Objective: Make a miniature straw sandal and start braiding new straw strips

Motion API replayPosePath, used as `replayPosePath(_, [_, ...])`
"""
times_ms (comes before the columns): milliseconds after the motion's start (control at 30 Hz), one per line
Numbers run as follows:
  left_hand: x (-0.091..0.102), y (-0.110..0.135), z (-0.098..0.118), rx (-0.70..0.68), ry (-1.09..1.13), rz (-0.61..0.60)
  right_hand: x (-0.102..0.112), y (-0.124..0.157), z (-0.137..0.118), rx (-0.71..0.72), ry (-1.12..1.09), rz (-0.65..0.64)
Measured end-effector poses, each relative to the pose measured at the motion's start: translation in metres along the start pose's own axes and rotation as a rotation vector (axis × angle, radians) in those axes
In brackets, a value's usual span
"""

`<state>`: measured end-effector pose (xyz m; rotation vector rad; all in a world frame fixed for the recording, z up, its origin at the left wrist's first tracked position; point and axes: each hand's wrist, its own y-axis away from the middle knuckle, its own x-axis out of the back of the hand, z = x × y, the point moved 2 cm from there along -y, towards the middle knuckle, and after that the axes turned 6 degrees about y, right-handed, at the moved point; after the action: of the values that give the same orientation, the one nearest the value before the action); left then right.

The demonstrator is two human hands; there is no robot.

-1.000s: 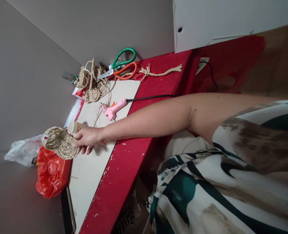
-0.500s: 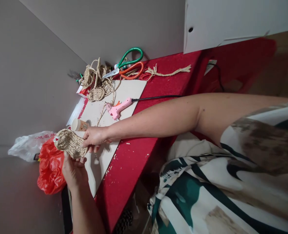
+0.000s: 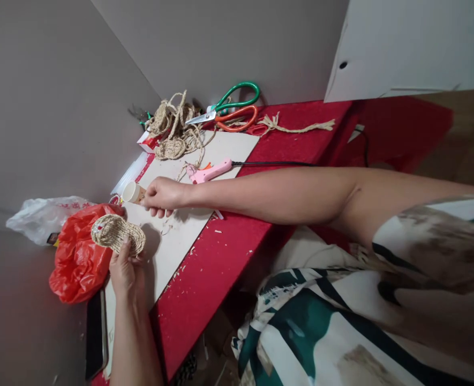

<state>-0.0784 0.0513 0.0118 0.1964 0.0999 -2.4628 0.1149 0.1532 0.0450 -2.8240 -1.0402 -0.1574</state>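
Observation:
My left hand point(image 3: 125, 271) comes in from the bottom edge and holds a small woven straw sole point(image 3: 118, 236) by its near rim, thumb on top, just above the white board point(image 3: 188, 225). My right hand point(image 3: 162, 195) reaches across from the right. Its fingers are curled and closed against the brown end of a small paper cup point(image 3: 131, 191) lying on its side on the board. A pink glue gun point(image 3: 210, 171) with a black cord lies just beyond my right wrist.
A tangle of straw rope point(image 3: 172, 128) and green and orange scissors point(image 3: 231, 110) lie at the far end near the wall. A red plastic bag point(image 3: 78, 257) and a white bag point(image 3: 44, 217) sit left of the board. A dark phone point(image 3: 96, 335) lies near the bottom edge. The red table point(image 3: 220, 252) is flecked with straw scraps.
My right hand let go of the woven sole and moved up to the paper cup. My left hand came into view and took hold of the sole.

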Motion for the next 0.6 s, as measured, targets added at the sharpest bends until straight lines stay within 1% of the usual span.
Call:
replayPosePath(133, [0.004, -0.004, -0.005, 0.005, 0.007, 0.003, 0.014, -0.009, -0.003, 0.067, -0.087, 0.164])
replayPosePath(233, [0.006, -0.006, -0.009, 0.064, -0.031, 0.014, 0.025, -0.010, -0.008, 0.099, -0.139, 0.254])
replayPosePath(333, [0.007, -0.007, -0.012, 0.106, -0.077, -0.001, 0.041, -0.007, -0.015, 0.137, -0.216, 0.377])
replayPosePath(433, [0.007, -0.008, -0.015, 0.106, -0.110, -0.002, 0.061, -0.005, -0.021, 0.164, -0.261, 0.473])
replayPosePath(500, [0.006, -0.008, -0.016, 0.113, -0.142, -0.007, 0.073, -0.007, -0.022, 0.167, -0.220, 0.494])
replayPosePath(533, [0.006, -0.008, -0.016, 0.121, -0.164, -0.013, 0.078, -0.009, -0.021, 0.169, -0.162, 0.499])
replayPosePath(567, [0.007, -0.008, -0.015, 0.127, -0.195, -0.018, 0.082, -0.011, -0.020, 0.171, -0.063, 0.497])
replayPosePath(600, [0.008, -0.008, -0.014, 0.122, -0.242, -0.024, 0.085, -0.015, -0.018, 0.175, 0.095, 0.482])
